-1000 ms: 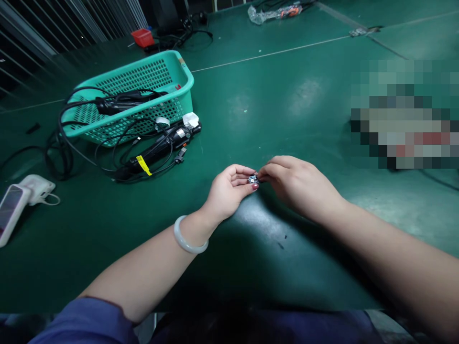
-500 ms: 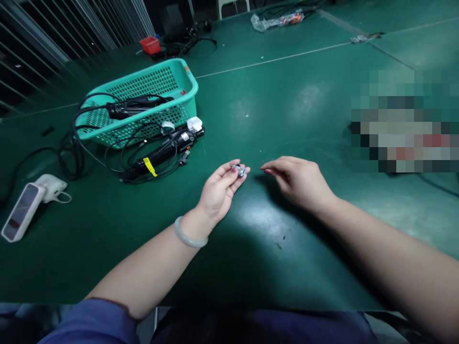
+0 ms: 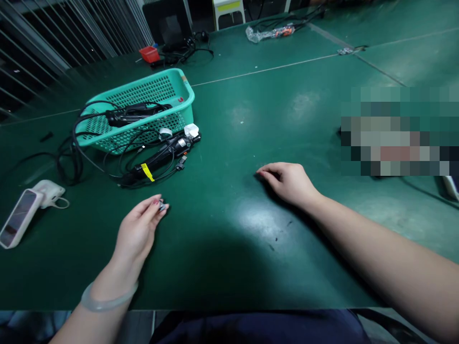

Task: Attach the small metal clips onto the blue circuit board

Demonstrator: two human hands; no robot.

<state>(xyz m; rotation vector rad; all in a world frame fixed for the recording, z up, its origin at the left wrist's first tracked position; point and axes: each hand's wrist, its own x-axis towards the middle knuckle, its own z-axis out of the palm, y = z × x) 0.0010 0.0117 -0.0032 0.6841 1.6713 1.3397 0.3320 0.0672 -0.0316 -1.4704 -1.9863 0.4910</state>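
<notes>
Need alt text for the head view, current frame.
A person's left grip pinches a small, partly hidden silvery piece at a green table; the right grip, fingers drawn together, is apart from it. Beyond the left grip, a black corded tool with a yellow tag lies beside a turquoise basket.

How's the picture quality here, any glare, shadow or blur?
Head view: pale glare on the green table; same head view, dark shadow beside the right forearm; also in the head view, a pixelated block hides the right side, and the small silvery piece in the left hand lacks clear detail.
</notes>
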